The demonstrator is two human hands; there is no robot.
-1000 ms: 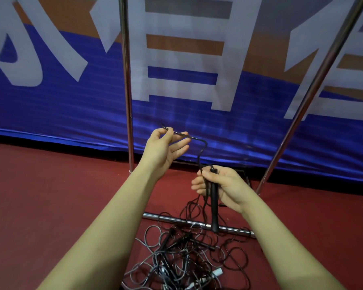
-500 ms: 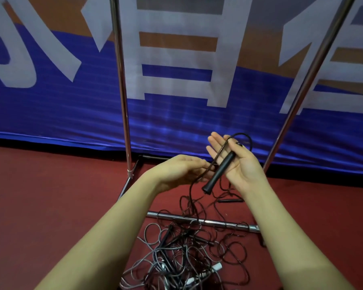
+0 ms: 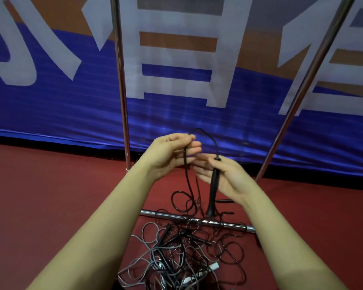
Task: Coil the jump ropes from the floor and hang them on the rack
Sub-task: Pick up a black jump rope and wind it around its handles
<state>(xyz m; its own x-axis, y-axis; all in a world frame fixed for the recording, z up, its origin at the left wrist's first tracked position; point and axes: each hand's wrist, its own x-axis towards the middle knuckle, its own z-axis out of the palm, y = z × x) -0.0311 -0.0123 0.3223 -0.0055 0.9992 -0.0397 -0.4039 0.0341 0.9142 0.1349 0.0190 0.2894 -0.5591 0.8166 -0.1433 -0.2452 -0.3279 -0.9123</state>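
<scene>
Below hands, tangled ropes [image 3: 182, 254] across rack bar [image 3: 197, 220]

A blue banner [image 3: 50, 105] with large white characters and orange patches fills the upper frame; below it, dark red floor [image 3: 40, 195] spreads across the lower frame.

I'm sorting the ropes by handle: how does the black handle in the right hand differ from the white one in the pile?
The black handle is held upright in the right hand, clear of the floor; the white handle lies flat in the pile. Black looks longer and flares at its lower end; white shows only a short stub. Both have cord attached.
</scene>
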